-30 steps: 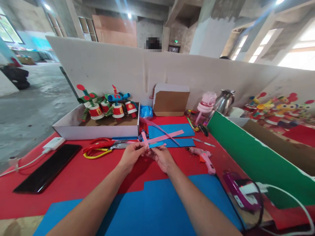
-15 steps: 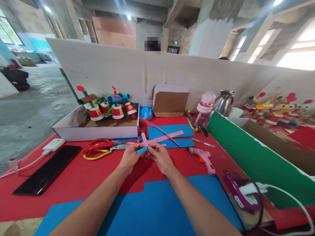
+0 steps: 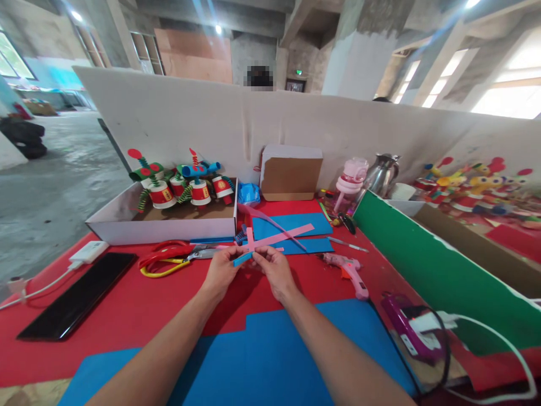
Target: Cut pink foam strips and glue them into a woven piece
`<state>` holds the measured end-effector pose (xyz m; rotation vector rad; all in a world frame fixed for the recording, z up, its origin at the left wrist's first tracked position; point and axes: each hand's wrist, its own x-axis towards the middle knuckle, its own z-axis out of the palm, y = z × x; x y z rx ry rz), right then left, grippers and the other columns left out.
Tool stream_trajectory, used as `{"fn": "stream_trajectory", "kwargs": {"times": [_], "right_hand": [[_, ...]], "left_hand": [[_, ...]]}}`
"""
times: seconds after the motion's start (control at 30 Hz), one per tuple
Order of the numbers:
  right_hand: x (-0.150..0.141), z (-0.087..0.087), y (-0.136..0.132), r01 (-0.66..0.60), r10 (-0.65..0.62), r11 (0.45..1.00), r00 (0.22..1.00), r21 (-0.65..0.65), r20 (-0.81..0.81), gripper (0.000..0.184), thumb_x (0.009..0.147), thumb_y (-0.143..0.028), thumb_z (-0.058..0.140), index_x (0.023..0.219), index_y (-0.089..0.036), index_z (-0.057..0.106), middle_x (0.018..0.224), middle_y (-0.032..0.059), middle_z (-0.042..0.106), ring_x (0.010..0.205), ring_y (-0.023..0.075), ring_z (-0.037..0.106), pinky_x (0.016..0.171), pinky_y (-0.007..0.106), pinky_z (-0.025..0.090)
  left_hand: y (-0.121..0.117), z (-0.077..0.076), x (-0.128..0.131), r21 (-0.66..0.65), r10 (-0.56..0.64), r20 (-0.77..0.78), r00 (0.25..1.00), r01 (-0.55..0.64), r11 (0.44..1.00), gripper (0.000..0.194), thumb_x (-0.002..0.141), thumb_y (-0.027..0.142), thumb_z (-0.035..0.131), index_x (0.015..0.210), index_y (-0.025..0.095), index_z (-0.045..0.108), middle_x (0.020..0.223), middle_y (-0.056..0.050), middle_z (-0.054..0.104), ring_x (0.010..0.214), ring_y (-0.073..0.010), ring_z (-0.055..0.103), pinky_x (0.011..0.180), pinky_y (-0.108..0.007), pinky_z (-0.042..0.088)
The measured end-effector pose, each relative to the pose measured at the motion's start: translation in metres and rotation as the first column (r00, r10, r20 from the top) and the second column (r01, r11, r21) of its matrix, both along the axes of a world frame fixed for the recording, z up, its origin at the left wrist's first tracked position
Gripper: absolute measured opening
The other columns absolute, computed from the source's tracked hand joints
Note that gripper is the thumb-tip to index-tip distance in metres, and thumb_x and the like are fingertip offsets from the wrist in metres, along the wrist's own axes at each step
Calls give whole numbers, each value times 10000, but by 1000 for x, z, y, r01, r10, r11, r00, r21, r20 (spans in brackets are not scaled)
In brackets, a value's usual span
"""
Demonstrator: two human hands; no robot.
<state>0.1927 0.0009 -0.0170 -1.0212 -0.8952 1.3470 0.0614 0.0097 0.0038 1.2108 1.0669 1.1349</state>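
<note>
My left hand (image 3: 223, 272) and my right hand (image 3: 275, 272) meet over the red tabletop, fingers closed in a pinch. Between them a short blue paper strip (image 3: 242, 259) sticks out toward the left fingers. Pink paper strips (image 3: 287, 233) rise from the same spot, one short and upright, one long and slanting to the right. The fingers partly cover the place where blue and pink meet. Just left of my hands lie red-and-yellow-handled scissors (image 3: 169, 258). Blue paper pieces (image 3: 313, 223) lie behind the pinch, with a thin pink strip across them.
A white box (image 3: 169, 230) with several paper-cup figures stands back left. On the right are a pink glue gun (image 3: 347, 270), a purple power strip (image 3: 412, 332) and a green-sided box (image 3: 439, 276). A black phone (image 3: 78, 296) lies left; blue sheets (image 3: 253, 361) lie under my forearms.
The short pink strip now stands more upright, and the blue strip's end has shifted slightly. Both hands keep their pinch in nearly the same place; the view has shifted a little.
</note>
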Motion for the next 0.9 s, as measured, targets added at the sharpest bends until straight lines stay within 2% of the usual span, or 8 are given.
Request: {"fn": "stream_trajectory", "kwargs": {"times": [0.27,0.37,0.47,0.6,0.73,0.9], "right_hand": [[1,0,2,-4,3,999,1000,43,20,261,594,-396,813,724,-208,687,727,-10,697,689,168,640,755,318,516],[2,-1,2,8,-10,999,999,51,34,269,606,-407,808,739,-209,685,728,-4,695,676,170,635,735,321,520],[4,-1,4,57,-59,997,997,46,50,282,601,-419,811,722,-207,671,698,-7,675,654,162,620,710,313,517],[4,-2,5,89,-88,996,996,12,-20,322,556,-417,837,702,-204,645,670,-22,659,641,149,620,709,309,530],[0,0,3,41,-41,999,998,-6,-54,353,523,-417,859,701,-196,649,674,-14,673,651,152,633,707,309,542],[-2,5,0,3,-6,1000,994,-30,-112,397,474,-392,889,751,-192,686,728,-15,699,672,144,644,752,315,553]], "left_hand": [[3,-3,-1,-24,25,26,999,-24,999,344,520,455,834,606,155,690,532,7,604,504,-114,496,499,-239,411],[3,-5,0,-23,27,46,999,-26,999,317,540,432,824,627,153,702,539,3,615,514,-120,512,518,-246,431],[2,-7,1,-6,22,51,998,-21,1000,285,570,376,805,731,157,719,620,-8,660,565,-132,560,573,-256,457],[1,-8,4,6,17,32,999,-17,1000,335,577,368,799,821,163,697,723,-24,694,637,-150,604,617,-261,471],[1,-8,4,45,90,-3,996,-90,995,308,622,443,755,745,172,676,680,-3,662,643,-148,588,634,-258,468],[4,-11,0,94,158,-91,983,-149,984,275,614,436,742,699,178,700,683,-5,677,657,-154,583,661,-264,462]]}}
